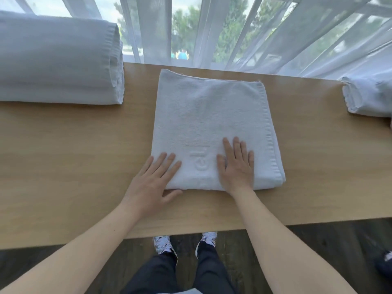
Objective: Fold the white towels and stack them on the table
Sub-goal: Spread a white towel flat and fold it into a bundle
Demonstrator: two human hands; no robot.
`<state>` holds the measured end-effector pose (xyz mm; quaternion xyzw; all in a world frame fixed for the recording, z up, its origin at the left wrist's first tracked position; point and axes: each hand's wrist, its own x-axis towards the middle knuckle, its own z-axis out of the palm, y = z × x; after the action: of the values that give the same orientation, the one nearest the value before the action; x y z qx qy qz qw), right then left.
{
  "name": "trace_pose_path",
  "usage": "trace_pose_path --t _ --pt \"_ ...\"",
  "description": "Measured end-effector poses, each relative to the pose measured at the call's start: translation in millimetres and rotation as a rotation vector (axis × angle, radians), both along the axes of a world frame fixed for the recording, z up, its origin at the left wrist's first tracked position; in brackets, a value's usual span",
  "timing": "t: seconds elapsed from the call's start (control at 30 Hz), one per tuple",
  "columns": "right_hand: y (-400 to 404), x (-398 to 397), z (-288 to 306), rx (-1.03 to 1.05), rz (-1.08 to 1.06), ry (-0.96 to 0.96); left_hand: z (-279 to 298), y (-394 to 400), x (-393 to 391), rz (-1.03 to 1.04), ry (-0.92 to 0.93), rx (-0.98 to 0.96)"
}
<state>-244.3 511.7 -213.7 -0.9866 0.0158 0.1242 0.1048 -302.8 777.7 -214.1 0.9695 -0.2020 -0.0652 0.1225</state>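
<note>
A white towel (pixel 212 115), folded into a thick rectangle with embossed letters, lies in the middle of the wooden table (pixel 74 155). My left hand (pixel 151 183) lies flat with straight fingers on the towel's near left corner, the thumb against its front edge. My right hand (pixel 236 166) presses flat on the towel's near part, fingers straight and slightly spread. A tall stack of folded white towels (pixel 57 60) stands at the far left of the table.
More white towels (pixel 369 96) are bunched at the table's far right edge. Sheer white curtains (pixel 275 32) hang along the window right behind the table. Below the table's near edge my legs and shoes (pixel 163 242) stand on a dark floor.
</note>
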Motion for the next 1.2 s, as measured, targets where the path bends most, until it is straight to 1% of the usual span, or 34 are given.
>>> trace_pose_path --t 0.07,0.17,0.27,0.37,0.43,0.5,0.6,0.67,0.77,0.83,0.87,0.93,1.0,1.13,1.2 --pt "-9 -31 3 0.025 0.075 0.031 -4 11 -6 -0.041 -0.071 -0.091" --pt "-26 -64 6 -0.029 0.162 0.075 -10 30 -8 -0.016 -0.116 -0.201" --pt "-40 -73 7 -0.122 0.224 0.048 -12 36 -3 -0.017 -0.172 -0.235" --pt "-44 -68 12 -0.115 0.233 -0.017 -5 33 7 -0.061 -0.238 -0.25" --pt "-43 -60 18 -0.097 0.215 -0.019 3 33 18 -0.063 -0.234 -0.231" --pt "-43 -53 24 -0.1 0.197 -0.006 16 34 28 -0.045 -0.184 -0.237" --pt "-45 -34 35 -0.061 0.212 0.017 38 31 44 0.009 -0.132 -0.327" --pt "-51 -15 47 0.071 0.178 0.081 46 27 54 0.098 -0.09 -0.458" --pt "-65 17 78 0.281 0.094 0.202 52 20 66 0.315 0.072 -0.731" --pt "-75 39 97 0.345 0.085 0.233 53 13 77 0.418 0.113 -0.843" --pt "-78 50 106 0.372 0.085 0.253 55 9 85 0.459 0.101 -0.874" --pt "-81 75 121 0.428 0.072 0.295 57 2 103 0.537 0.084 -0.91" --pt "-83 100 134 0.436 0.083 0.312 55 -3 124 0.611 0.068 -0.935" --pt "-82 156 151 0.375 0.153 0.32 58 -10 172 0.801 -0.007 -0.905" --pt "-78 189 154 0.306 0.203 0.31 60 -12 197 0.918 0.025 -0.851"
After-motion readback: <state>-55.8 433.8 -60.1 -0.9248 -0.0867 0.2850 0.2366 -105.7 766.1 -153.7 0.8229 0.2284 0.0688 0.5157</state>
